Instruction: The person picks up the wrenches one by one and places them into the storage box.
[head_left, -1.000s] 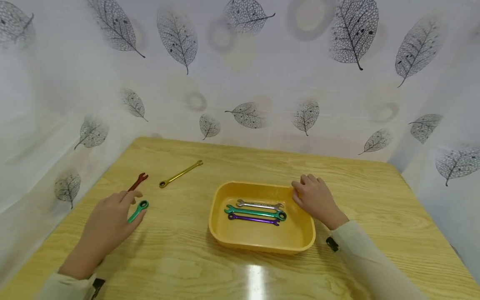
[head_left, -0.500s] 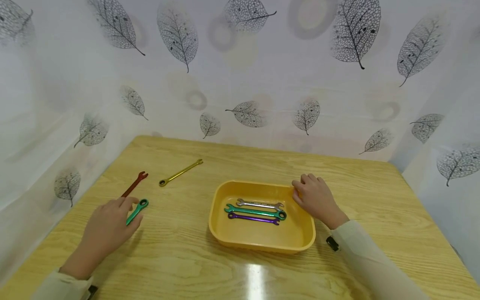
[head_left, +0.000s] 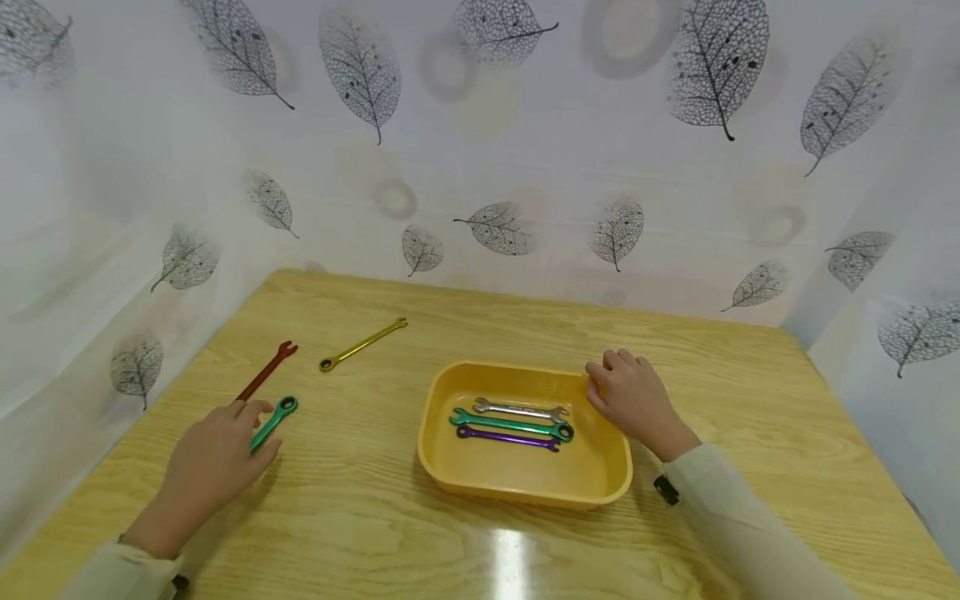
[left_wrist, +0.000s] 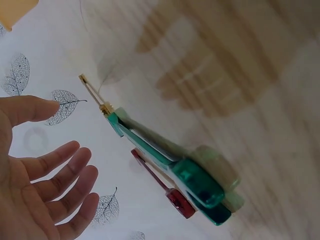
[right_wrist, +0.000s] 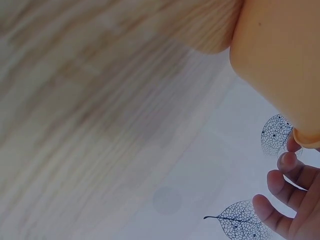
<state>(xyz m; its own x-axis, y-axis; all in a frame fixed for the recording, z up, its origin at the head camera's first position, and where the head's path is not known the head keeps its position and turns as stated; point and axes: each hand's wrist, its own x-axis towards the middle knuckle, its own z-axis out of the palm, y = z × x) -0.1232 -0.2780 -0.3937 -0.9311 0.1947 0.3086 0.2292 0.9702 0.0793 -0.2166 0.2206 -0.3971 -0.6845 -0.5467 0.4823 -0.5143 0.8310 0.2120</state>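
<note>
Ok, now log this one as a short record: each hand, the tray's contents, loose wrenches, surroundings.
Left hand: holds nothing, fingers apart, close to the loose green wrench
Right hand: grips the yellow tray at its far right corner
In tray: silver wrench, second green wrench, purple wrench
Loose on table: the green one, red wrench, gold wrench
Partly hidden by left hand: loose green and red wrenches
Backdrop: pale, leaf-printed
</note>
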